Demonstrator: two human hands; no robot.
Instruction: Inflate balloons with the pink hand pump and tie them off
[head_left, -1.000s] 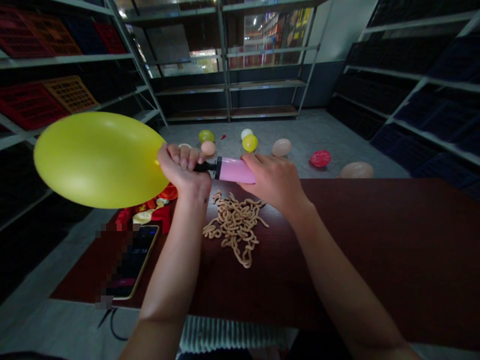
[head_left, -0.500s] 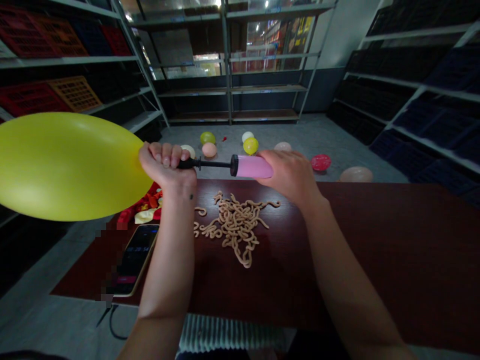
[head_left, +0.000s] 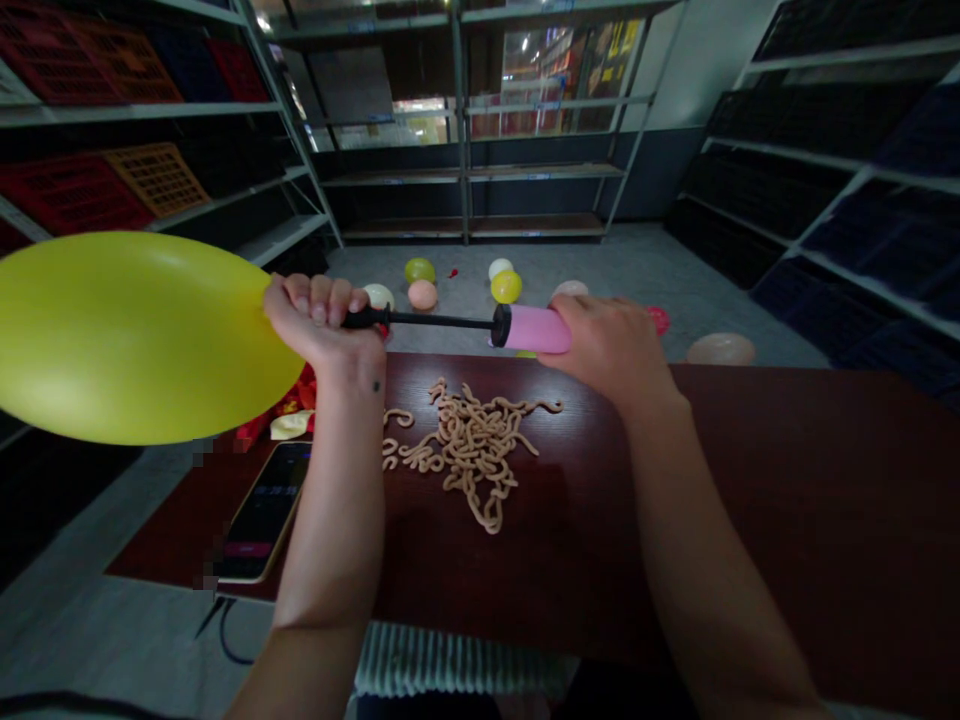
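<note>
A big inflated yellow balloon reaches from the left edge to my left hand. The fingers of that hand are wrapped round the black end of a hand pump, beside the balloon's neck, which is hidden in the grip. My right hand is closed round the pink barrel of the pump. Between the two hands a thin black rod shows, level above the table. Below it lies a pile of tan, twisted strands on the dark red table.
A phone lies at the table's left, near red and pale uninflated balloons. Several inflated balloons, one yellow, rest on the floor beyond the table. Metal shelves stand behind, and crates fill shelves at the left.
My right hand has moved right with the pink barrel, my left hand slightly left. More of the black rod shows between them. The view has shifted a little.
</note>
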